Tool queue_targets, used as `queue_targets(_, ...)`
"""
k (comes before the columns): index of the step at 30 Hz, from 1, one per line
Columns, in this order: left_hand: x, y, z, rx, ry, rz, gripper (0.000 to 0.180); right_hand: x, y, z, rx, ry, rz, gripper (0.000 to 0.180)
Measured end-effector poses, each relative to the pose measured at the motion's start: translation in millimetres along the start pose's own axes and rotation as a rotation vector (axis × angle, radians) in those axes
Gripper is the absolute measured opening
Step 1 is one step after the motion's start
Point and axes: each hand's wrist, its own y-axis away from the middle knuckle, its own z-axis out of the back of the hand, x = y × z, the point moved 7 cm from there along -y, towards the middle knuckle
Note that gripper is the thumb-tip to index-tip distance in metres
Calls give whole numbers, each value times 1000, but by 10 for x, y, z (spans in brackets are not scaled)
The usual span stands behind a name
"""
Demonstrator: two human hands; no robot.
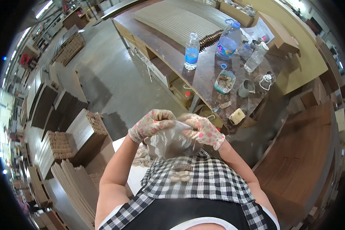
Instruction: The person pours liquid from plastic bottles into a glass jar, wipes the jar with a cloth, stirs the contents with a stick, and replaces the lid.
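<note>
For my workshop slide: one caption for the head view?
Gloved left hand and right hand hold a clear plastic bag beside a cluttered workbench.

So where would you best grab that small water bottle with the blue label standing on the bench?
Around its middle, at the label of the water bottle, coming from the floor side. It stands upright near the bench edge, with clear space there; the bigger bottle crowds the far side.

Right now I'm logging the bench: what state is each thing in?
Left hand: gloved, gripping clear plastic bag.
Right hand: gloved, gripping the bag.
Small water bottle: upright, capped.
Large water bottle: upright, capped.
Metal cup: upright.
</note>
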Motion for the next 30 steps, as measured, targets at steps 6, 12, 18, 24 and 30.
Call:
queue_targets(6, -87, -159, 1226, -594, -237, -340, 16, -641, -272, -52, -237, -704, -645, 19)
queue_targets(12, -132, -450, 680, 156, -376, -435, 97, -527, -599, -201, -338, -1011, -554, 35)
queue_targets(18, 58, -688, 587, 362, 132, -9, 60, -469, -487, 31, -338, -658, -522, 37)
queue_targets(24, -38, -947, 581, 317, 37, 71, 25, -274, -546, 570, -510, 55, -400, 43)
queue_targets(30, -333, -1185, 562, 469, -210, 34, 23, -585, -505, 696, -380, -53, -496, 28)
